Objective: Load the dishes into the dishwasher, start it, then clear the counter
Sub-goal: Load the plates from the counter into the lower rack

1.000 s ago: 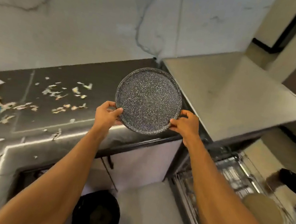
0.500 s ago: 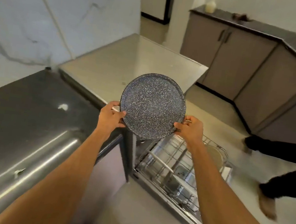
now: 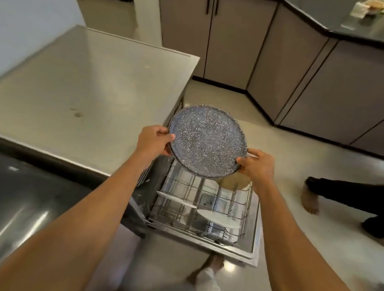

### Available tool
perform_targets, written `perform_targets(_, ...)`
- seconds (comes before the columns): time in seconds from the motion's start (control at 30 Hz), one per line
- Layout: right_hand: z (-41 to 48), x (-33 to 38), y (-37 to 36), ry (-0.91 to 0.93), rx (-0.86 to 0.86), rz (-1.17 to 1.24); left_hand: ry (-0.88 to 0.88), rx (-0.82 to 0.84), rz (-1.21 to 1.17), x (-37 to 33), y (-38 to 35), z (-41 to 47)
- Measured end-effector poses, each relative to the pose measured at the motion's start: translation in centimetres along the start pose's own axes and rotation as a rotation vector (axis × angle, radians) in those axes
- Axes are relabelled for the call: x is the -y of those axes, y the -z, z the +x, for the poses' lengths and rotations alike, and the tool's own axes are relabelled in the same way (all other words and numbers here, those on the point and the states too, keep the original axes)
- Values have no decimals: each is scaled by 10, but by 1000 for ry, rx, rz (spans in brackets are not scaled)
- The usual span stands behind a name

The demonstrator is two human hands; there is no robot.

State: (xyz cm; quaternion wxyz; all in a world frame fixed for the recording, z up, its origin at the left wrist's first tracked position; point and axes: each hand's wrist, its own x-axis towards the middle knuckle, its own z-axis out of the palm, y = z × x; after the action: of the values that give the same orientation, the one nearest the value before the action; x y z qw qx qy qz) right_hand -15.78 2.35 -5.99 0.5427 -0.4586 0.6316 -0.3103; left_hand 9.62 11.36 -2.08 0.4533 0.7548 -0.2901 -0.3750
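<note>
Tan dish (image 3: 233, 181) mostly hidden behind speckled plate (image 3: 207, 141), bystander's legs (image 3: 365, 198) cut off

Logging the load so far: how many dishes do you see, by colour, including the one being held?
Speckled dark plate, held by left hand and right hand: 1
White plates, in the rack: 2
Tan dish, partly hidden: 1
Total: 4

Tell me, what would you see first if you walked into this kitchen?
The speckled plate right in the middle, gripped at its rim by the left hand and the right hand. Just below it the dishwasher rack is pulled out, with white plates in it. At the right are someone else's legs in dark trousers.
</note>
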Motion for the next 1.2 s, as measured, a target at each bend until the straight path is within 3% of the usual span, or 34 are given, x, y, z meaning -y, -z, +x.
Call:
perform_targets(0.2, 73, -4, 13, -46, 42, 23, 122, -9, 14, -7, -42, 44)
perform_targets(0.43, 122, 14, 13, -109, 126, 81, 280, -76, -146, -24, -76, 82)
perform_targets(0.6, 143, 1, 4, 64, 166, -179, 350, -43, -176, -25, -88, 123)
perform_targets(0.93, 206, -44, -42, 11, 1, -309, 226, 37, 172, 35, -127, 221)
perform_targets(1.2, 284, -115, -102, -19, 5, -304, 173, 17, 375, 145, -152, 295)
